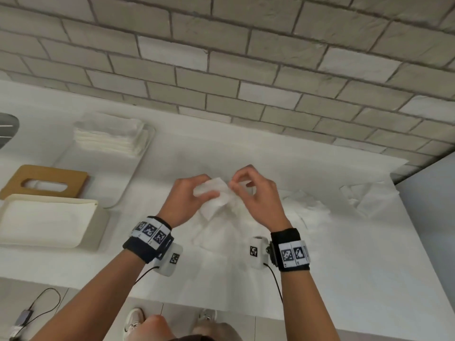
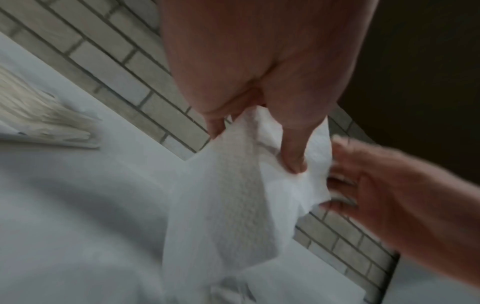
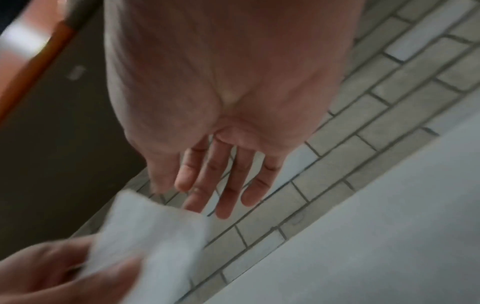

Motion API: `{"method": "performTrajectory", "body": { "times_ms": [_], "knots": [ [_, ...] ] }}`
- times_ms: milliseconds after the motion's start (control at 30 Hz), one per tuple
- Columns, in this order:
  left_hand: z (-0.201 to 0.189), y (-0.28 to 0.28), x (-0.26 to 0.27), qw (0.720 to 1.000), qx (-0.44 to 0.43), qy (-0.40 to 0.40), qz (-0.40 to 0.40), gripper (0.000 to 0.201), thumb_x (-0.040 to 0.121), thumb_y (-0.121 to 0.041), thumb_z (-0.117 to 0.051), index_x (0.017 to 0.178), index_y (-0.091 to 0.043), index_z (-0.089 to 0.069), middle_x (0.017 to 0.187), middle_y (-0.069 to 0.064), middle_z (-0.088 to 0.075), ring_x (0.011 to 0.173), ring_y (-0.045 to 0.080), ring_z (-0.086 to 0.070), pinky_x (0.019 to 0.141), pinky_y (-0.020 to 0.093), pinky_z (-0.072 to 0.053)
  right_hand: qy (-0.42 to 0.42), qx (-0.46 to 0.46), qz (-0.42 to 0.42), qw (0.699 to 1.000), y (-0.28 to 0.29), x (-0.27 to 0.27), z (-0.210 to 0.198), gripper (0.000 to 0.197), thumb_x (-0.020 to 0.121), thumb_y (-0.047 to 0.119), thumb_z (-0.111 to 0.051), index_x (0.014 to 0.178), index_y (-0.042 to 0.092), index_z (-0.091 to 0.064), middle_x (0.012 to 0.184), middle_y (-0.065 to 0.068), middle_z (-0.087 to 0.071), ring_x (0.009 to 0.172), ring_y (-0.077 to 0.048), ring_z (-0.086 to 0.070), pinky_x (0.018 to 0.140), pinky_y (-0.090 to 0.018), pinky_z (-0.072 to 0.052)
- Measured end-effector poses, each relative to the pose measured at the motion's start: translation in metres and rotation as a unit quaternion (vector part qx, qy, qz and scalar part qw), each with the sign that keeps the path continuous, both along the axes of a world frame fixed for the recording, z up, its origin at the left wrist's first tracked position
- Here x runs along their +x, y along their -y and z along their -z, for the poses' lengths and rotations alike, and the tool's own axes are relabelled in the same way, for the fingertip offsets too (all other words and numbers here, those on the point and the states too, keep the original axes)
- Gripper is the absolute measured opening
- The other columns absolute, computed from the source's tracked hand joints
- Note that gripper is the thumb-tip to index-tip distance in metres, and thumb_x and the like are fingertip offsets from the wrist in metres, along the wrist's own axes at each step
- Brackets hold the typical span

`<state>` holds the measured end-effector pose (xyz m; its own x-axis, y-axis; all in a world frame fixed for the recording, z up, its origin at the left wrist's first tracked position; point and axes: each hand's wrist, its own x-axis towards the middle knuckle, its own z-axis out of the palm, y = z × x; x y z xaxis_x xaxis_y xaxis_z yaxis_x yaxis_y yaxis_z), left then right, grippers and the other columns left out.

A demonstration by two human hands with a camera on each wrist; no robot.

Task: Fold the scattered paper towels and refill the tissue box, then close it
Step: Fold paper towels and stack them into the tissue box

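Towel (image 2: pixel 228 205) white, embossed, limply crumpled

Right hand (image 3: pixel 223 107), fingers (image 3: pixel 224 197) straight, paper towel (image 3: pixel 150 240) beside

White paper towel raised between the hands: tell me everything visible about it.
The white embossed paper towel is thin, soft and creased. The left hand pinches its upper part, lifted above the white counter; the lower part hangs toward loose white sheets. The right hand touches its edge.
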<state>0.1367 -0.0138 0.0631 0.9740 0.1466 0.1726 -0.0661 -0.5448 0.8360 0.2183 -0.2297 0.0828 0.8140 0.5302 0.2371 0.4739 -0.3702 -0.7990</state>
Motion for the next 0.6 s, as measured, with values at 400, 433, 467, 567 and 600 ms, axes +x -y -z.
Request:
{"method": "performTrajectory", "body": {
  "times_ms": [400, 433, 467, 567, 600],
  "knots": [
    [0.006, -0.04, -0.042, 0.978, -0.052, 0.037, -0.2, 0.024, 0.106, -0.043, -0.06, 0.097, -0.022, -0.068, 0.088, -0.003, -0.075, 0.086, 0.023, -0.071, 0.076, 0.045, -0.056, -0.048, -0.307, -0.017, 0.95, -0.009, 0.073, 0.109, 0.055, 0.09, 0.019, -0.063, 0.139, 0.041, -0.05, 0.149, 0.0, -0.05, 0.134, -0.028, -0.049, 0.104, -0.045, -0.04],
    [0.007, -0.039, -0.044, 0.977, -0.06, 0.034, -0.204, 0.02, 0.107, -0.042, -0.059, 0.099, -0.026, -0.069, 0.093, -0.009, -0.076, 0.088, 0.016, -0.072, 0.077, 0.043, -0.057, -0.054, -0.298, 0.025, 0.953, -0.019, 0.073, 0.111, 0.044, 0.095, 0.031, -0.062, 0.138, 0.037, -0.05, 0.144, -0.003, -0.054, 0.132, -0.03, -0.052, 0.102, -0.045, -0.04],
    [0.011, -0.039, -0.046, 0.975, -0.07, 0.028, -0.208, 0.016, 0.108, -0.04, -0.058, 0.103, -0.03, -0.069, 0.096, -0.015, -0.077, 0.091, 0.009, -0.072, 0.079, 0.039, -0.058, -0.061, -0.307, 0.073, 0.947, -0.029, 0.074, 0.114, 0.046, 0.099, 0.047, -0.059, 0.14, 0.03, -0.048, 0.142, -0.007, -0.057, 0.132, -0.033, -0.054, 0.103, -0.046, -0.041],
    [0.022, -0.038, -0.049, 0.97, -0.104, 0.014, -0.219, 0.016, 0.111, -0.034, -0.055, 0.118, -0.026, -0.067, 0.106, -0.014, -0.077, 0.1, 0.006, -0.072, 0.086, 0.04, -0.06, -0.112, -0.403, 0.138, 0.898, -0.061, 0.076, 0.125, 0.102, 0.089, 0.081, -0.055, 0.158, 0.008, -0.035, 0.156, -0.018, -0.048, 0.144, -0.041, -0.043, 0.116, -0.055, -0.037],
    [0.025, -0.037, -0.049, 0.968, -0.114, 0.011, -0.222, 0.018, 0.11, -0.034, -0.055, 0.12, -0.024, -0.065, 0.107, -0.012, -0.077, 0.101, 0.009, -0.073, 0.087, 0.044, -0.061, -0.108, -0.437, 0.124, 0.884, -0.069, 0.076, 0.126, 0.11, 0.086, 0.081, -0.059, 0.16, 0.004, -0.032, 0.158, -0.019, -0.046, 0.148, -0.043, -0.039, 0.119, -0.057, -0.035]
  ]
}}
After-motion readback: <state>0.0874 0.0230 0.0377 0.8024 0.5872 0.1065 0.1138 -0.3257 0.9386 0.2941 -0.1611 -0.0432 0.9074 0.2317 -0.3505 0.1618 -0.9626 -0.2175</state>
